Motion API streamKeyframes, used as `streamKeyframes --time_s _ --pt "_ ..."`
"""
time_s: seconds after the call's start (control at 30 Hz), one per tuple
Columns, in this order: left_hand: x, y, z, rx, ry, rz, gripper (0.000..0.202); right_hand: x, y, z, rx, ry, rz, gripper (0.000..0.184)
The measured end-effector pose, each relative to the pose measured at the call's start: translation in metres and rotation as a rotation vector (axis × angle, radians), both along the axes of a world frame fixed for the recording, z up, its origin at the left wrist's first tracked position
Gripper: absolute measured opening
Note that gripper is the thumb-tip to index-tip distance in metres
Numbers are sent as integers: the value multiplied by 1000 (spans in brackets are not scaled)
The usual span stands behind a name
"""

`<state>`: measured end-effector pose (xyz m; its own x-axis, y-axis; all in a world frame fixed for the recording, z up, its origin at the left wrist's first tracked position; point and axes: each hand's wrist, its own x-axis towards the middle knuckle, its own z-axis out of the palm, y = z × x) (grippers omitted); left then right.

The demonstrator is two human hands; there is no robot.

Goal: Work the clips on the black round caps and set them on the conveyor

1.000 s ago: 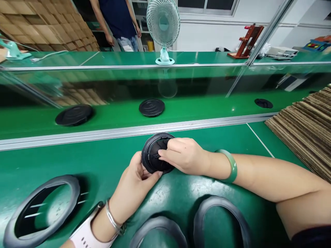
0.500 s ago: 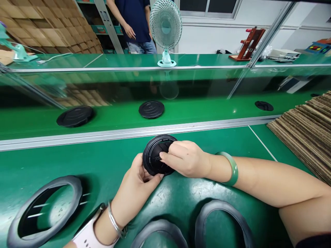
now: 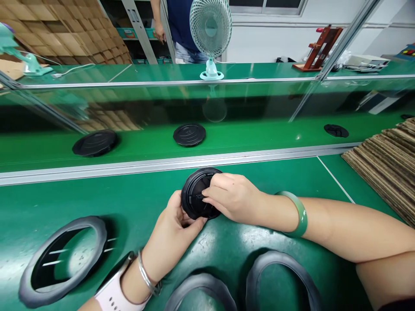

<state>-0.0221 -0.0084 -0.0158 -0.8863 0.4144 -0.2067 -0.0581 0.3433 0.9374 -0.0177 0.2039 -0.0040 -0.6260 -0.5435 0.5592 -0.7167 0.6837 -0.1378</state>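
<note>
Head view: a black round plastic cap (image 3: 194, 194) is gripped between both hands, the left hand (image 3: 171, 233) closed around its lower edge and the right hand (image 3: 235, 198) with fingers (image 3: 215, 185) curled over its face. Black rubber rings (image 3: 99, 231) lie on the green worktop (image 3: 136, 203) nearer the person than the cap, and a black disc (image 3: 189, 134) sits beyond it on a green conveyor belt (image 3: 136, 155).

Two bare arms, catalogued: left forearm (image 3: 129, 280) entering from 7 o'clock, left hand (image 3: 173, 226) cupped palm-up; right forearm (image 3: 340, 229) lying in from 3 o'clock, right hand (image 3: 235, 198) arched palm-down — its fingers (image 3: 217, 183) pointing toward 9 o'clock.
</note>
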Motion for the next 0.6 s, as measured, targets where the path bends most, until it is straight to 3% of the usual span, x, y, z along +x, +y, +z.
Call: streamKeyframes --time_s 0.27,0.43,0.5,0.6 --pt "-1 1 1 15 -26 -2 51 6 -13 -7 63 25 -95 34" --pt "-4 2 -3 94 -71 2 60 4 -13 -2 106 18 -77 34" --pt "-6 3 -5 149 -87 19 62 4 -9 1 11 19 -57 31" --pt "-8 4 -6 244 -98 52 62 0 -2 0 -332 -76 -166 34"
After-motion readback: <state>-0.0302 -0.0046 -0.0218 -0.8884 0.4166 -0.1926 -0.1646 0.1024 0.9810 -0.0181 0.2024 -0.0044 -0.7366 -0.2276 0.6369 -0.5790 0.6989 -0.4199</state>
